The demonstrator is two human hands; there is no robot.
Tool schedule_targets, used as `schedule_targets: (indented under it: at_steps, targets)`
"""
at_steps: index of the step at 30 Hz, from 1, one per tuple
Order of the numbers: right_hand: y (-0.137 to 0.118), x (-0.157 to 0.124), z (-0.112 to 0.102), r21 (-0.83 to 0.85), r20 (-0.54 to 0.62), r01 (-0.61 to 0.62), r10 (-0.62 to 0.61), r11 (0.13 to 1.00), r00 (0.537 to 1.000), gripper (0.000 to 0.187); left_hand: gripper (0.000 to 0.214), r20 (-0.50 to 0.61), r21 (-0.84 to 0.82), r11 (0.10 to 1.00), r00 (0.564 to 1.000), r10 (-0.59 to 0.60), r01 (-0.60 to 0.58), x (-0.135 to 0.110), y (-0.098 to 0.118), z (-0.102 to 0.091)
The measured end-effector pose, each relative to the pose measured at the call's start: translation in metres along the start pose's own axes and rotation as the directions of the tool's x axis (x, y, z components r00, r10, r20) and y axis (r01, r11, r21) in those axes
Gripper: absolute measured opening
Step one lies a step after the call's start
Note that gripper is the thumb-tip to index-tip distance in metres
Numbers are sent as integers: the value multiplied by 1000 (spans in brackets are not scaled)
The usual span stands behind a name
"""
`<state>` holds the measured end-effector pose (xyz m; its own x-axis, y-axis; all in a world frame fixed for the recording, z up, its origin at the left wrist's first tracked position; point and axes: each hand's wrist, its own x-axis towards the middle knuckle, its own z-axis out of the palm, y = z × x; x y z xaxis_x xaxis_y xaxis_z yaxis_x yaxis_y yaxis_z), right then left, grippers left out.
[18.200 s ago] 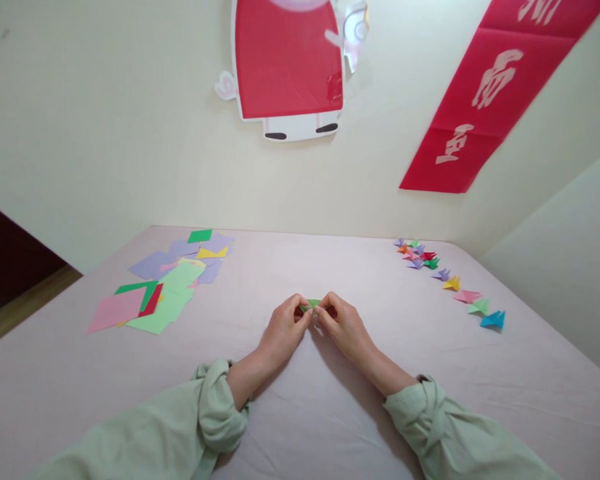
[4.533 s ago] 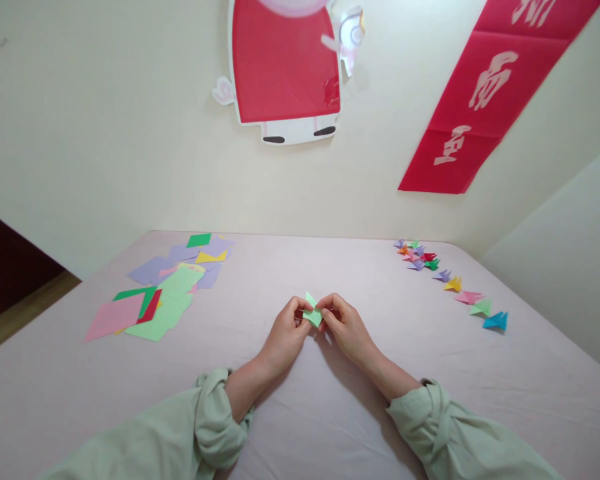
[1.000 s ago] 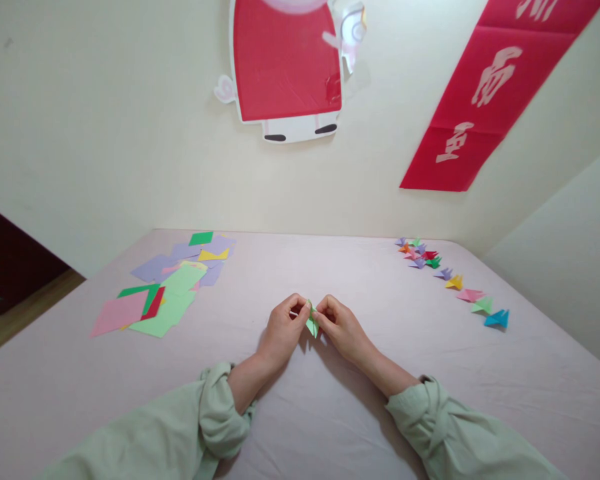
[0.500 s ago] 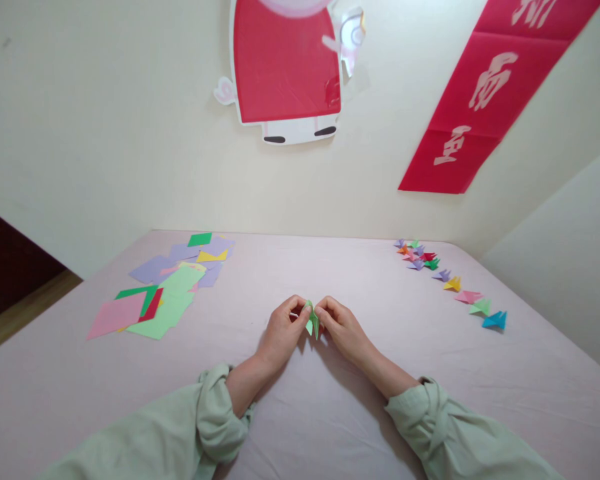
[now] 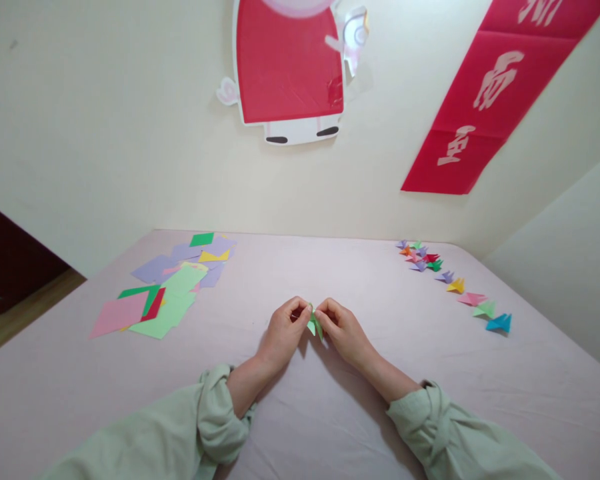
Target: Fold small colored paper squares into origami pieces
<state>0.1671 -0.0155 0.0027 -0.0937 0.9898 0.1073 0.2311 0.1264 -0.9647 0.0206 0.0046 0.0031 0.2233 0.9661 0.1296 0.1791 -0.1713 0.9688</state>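
Between my fingertips is a small piece of folded light-green paper, its pointed flaps hanging down towards me. My left hand pinches it from the left with thumb and forefinger. From the other side my right hand grips it the same way, the two hands almost meeting. Part of the paper is hidden behind the fingers. Both hands are low over the middle of the pale pink table cover.
Loose coloured paper sheets lie overlapping at the left. Along the right runs a row of several folded paper figures, a blue one nearest. A wall with a red cartoon cutout rises behind the far edge.
The light-green paper's flaps have spread a little and tilted to the right between my fingers. My hands keep nearly the same place, and the view has shifted slightly.
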Motion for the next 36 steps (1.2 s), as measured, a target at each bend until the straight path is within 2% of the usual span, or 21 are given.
schedule_targets:
  at_steps: [8,14,20,25,31,36]
  targets:
    - [-1,0,0,3,-8,8,-8,1000,1000,29,14,17,-60,998,1000,-10,11,1,0,-1]
    - [-1,0,0,6,4,-3,3,1000,1000,29,14,24,-36,999,1000,20,-19,1,-1,-2]
    - [0,0,0,3,3,-1,1,1000,1000,28,17,-11,-146,987,998,-69,67,2,-1,0]
    - [1,0,0,-23,-26,13,-13,1000,1000,26,18,18,-187,977,995,-101,102,3,-3,1]
    - [7,1,-1,-28,-43,17,-18,999,999,25,13,52,-138,988,996,-69,76,1,0,2]
    - [7,0,-1,-3,-19,28,-28,1000,999,26,19,22,-130,991,999,-38,40,2,-3,1]
